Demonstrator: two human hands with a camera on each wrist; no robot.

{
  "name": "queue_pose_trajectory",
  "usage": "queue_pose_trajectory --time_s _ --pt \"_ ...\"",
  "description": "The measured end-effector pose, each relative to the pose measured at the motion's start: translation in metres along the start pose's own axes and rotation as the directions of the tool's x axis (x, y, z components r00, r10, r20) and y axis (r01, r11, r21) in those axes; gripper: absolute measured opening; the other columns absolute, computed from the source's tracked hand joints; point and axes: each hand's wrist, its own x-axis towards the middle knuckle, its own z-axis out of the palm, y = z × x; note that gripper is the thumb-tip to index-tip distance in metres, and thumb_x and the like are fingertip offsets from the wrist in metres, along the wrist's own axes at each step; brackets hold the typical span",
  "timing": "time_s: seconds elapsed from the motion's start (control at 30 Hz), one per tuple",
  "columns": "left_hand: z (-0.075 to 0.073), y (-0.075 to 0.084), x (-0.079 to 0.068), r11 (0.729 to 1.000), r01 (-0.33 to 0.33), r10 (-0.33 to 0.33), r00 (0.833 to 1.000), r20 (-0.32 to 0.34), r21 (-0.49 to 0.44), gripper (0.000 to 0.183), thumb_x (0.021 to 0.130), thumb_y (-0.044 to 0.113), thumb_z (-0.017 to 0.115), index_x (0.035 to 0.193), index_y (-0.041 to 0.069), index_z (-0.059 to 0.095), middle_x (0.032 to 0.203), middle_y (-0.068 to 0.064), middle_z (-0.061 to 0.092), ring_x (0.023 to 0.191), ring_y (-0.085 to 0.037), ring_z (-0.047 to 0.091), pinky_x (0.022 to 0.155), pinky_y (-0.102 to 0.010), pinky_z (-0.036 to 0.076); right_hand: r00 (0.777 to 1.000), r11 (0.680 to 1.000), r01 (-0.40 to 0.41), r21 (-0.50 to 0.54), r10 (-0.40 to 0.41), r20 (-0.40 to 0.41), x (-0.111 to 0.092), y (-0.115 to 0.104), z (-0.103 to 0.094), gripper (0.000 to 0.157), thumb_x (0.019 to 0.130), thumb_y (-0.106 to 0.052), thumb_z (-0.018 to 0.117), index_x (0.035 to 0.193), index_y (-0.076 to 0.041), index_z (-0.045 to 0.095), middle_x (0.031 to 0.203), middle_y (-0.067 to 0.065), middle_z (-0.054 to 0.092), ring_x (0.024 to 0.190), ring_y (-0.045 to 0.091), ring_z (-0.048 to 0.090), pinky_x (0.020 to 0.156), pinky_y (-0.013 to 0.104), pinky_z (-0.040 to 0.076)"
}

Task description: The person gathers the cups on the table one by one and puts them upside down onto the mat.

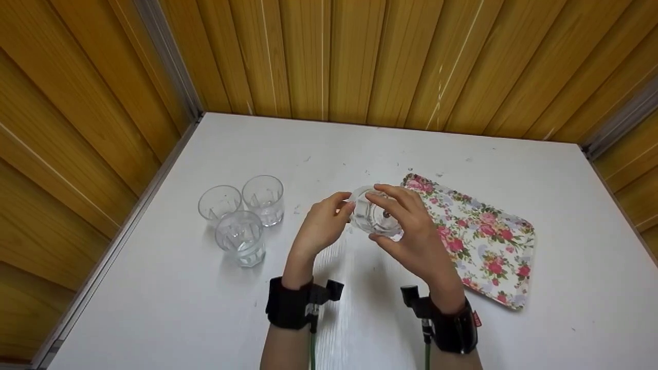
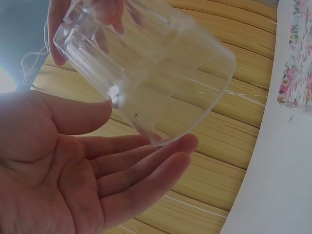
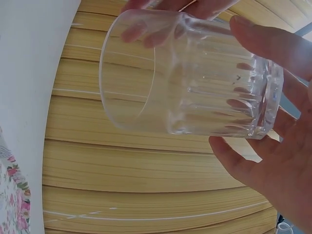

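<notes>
A clear drinking glass (image 1: 364, 213), faceted toward its base, is held up over the white table between both hands. My right hand (image 1: 417, 239) grips it around the base end, thumb on one side and fingers on the other. Alongside it is my left hand (image 1: 322, 226), thumb and fingertips at the glass wall nearer the rim. In the left wrist view that hand's fingers lie fairly straight beside the tilted glass (image 2: 165, 83). The right wrist view shows the glass (image 3: 195, 83) on its side, its mouth away from the right palm.
Three similar glasses stand grouped on the left of the table: one at the back (image 1: 263, 198), one at the left (image 1: 218, 201), one in front (image 1: 240, 236). To the right lies a floral tray (image 1: 491, 244). Wood-patterned walls (image 1: 354, 61) border the table.
</notes>
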Motion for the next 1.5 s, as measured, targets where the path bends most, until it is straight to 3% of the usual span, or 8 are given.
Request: queue_pose_trajectory --time_s 0.33,0.9,1.3,1.5 --pt "0.0005 0.0016 0.0004 0.999 0.021 -0.024 0.999 0.045 0.047 0.039 0.097 0.022 0.042 0.130 0.002 0.046 0.117 -0.017 0.060 0.089 -0.023 0.065 0.076 -0.037 0.051 1.000 1.000 -0.012 0.024 0.011 0.013 0.0010 -0.0006 0.0007 0.068 0.063 -0.003 0.081 0.125 -0.016 0.055 0.132 0.003 0.048 0.121 0.019 0.042 0.086 0.037 0.042" --pt "0.0010 0.0045 0.0000 0.996 0.023 -0.029 0.997 0.066 0.090 0.038 0.098 0.022 0.039 0.129 0.001 0.047 0.101 -0.012 0.065 0.087 -0.020 0.062 0.076 -0.037 0.049 1.000 0.999 -0.006 0.047 0.006 -0.003 0.0015 0.0027 0.0018 0.066 0.066 -0.009 0.080 0.126 -0.012 0.054 0.131 0.006 0.049 0.121 0.021 0.042 0.096 0.042 0.036" --pt "0.0038 0.0030 -0.0005 0.995 -0.004 -0.003 0.998 0.070 0.101 0.038 0.098 0.023 0.038 0.127 0.000 0.050 0.119 -0.014 0.059 0.108 -0.025 0.057 0.090 -0.041 0.045 0.997 0.997 -0.081 0.015 0.082 -0.017 -0.0028 0.0043 0.0006 0.064 0.069 -0.020 0.079 0.127 -0.015 0.053 0.131 0.007 0.049 0.121 0.022 0.043 0.095 0.045 0.039" --pt "0.0052 0.0017 -0.0012 0.993 -0.010 0.002 0.998 0.070 0.116 0.037 0.098 0.024 0.038 0.123 0.001 0.054 0.115 -0.013 0.061 0.105 -0.024 0.058 0.087 -0.041 0.047 0.993 0.993 -0.119 -0.009 0.118 -0.027 -0.0040 0.0044 0.0011 0.063 0.071 -0.025 0.078 0.128 -0.017 0.053 0.128 0.008 0.051 0.119 0.023 0.045 0.094 0.046 0.040"
